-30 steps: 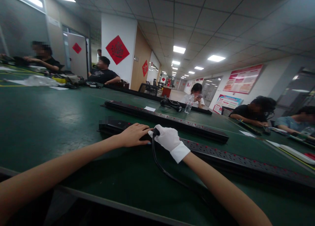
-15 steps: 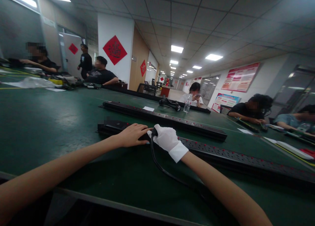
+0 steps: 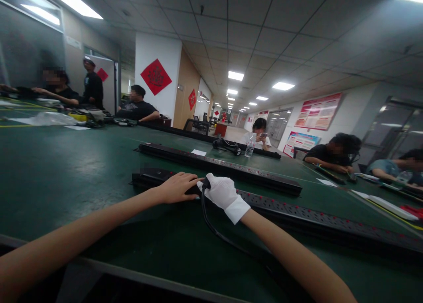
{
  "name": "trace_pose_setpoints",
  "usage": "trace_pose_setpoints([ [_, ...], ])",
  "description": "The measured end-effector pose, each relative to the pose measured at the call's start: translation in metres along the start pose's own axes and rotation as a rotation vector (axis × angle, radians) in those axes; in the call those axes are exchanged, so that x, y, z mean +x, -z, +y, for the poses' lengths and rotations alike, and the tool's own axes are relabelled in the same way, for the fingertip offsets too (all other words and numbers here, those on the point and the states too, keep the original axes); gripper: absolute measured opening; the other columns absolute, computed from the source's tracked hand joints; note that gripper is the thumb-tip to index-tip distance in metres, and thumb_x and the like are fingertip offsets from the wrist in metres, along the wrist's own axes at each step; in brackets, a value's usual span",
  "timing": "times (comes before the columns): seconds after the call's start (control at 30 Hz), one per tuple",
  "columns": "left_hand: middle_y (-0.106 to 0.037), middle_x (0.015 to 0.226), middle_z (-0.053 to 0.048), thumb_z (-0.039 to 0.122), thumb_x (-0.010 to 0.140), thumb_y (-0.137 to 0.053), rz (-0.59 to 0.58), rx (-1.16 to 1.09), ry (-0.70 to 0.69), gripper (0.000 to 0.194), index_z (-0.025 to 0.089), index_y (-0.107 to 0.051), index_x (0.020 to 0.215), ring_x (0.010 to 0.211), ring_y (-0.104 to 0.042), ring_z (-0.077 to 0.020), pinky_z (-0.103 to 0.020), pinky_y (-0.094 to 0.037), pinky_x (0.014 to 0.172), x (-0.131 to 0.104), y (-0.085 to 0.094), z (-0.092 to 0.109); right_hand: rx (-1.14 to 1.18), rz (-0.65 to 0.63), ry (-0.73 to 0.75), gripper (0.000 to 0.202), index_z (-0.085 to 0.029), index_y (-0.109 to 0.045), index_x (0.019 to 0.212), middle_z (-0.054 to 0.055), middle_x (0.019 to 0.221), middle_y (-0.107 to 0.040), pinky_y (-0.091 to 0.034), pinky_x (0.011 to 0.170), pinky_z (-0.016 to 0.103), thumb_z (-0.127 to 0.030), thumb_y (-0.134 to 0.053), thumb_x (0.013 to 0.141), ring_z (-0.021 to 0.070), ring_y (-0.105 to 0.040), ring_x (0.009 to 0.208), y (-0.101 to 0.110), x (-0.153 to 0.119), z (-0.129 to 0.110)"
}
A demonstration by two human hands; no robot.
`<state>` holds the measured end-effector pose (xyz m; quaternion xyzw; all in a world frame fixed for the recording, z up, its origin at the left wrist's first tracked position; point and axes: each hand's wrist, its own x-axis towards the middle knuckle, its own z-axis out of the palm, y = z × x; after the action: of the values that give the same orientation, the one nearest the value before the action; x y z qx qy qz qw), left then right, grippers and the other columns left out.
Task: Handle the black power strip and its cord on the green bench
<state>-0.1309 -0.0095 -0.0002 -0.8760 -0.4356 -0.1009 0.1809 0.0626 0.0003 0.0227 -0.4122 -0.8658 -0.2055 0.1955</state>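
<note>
A long black power strip with rows of sockets and small red dots lies slantwise across the green table in front of me. My left hand, bare, lies over its left part, fingers across the top and thumb on the near side, gripping it. In a white glove, my right hand is closed around a black plug held at the strip, just beside my left fingertips. From the plug a black cable hangs down and runs right under my forearm. Whether the plug's pins sit in a socket is hidden.
A second power strip lies parallel behind, with a white paper near it. Farther back are a coiled black cable, a water bottle and another dark strip. Several people sit around the table; one person stands at left.
My view has tilted slightly, so the scene sits a little lower. Both hands keep their places on the strip and plug. The standing person at the back has moved left.
</note>
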Motion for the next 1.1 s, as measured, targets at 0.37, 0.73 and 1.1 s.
trace_pose_setpoints([
  [0.37,-0.043,0.126,-0.012,0.057,0.082,-0.033,-0.015,0.011,0.002,0.061,0.02,-0.029,0.13,0.109,-0.044,-0.0255,-0.037,-0.032,0.088,0.0009,-0.002,-0.0007,0.003,0.021,0.0,0.036,-0.022,-0.051,0.09,0.003,0.074,-0.063,-0.034,0.055,0.023,-0.049,-0.028,0.086,0.0165,-0.059,0.067,-0.0039,-0.0008,0.0018],
  [0.73,-0.044,0.125,-0.011,0.056,0.082,-0.032,-0.016,0.007,-0.009,0.06,0.02,-0.029,0.13,0.11,-0.044,-0.025,-0.037,-0.032,0.089,0.0007,-0.003,-0.0018,-0.004,0.0,-0.001,0.037,-0.022,-0.05,0.092,0.004,0.075,-0.063,-0.034,0.055,0.024,-0.05,-0.026,0.086,0.0174,-0.059,0.068,-0.0047,-0.0003,0.0027],
  [1.1,-0.044,0.125,-0.011,0.056,0.082,-0.033,-0.017,0.021,-0.012,0.059,0.019,-0.031,0.129,0.11,-0.044,-0.0248,-0.036,-0.032,0.088,0.001,-0.0035,-0.0018,-0.01,-0.009,-0.008,0.04,-0.022,-0.05,0.093,0.005,0.076,-0.063,-0.034,0.055,0.024,-0.051,-0.024,0.086,0.0175,-0.059,0.068,-0.0057,-0.0004,0.0031],
])
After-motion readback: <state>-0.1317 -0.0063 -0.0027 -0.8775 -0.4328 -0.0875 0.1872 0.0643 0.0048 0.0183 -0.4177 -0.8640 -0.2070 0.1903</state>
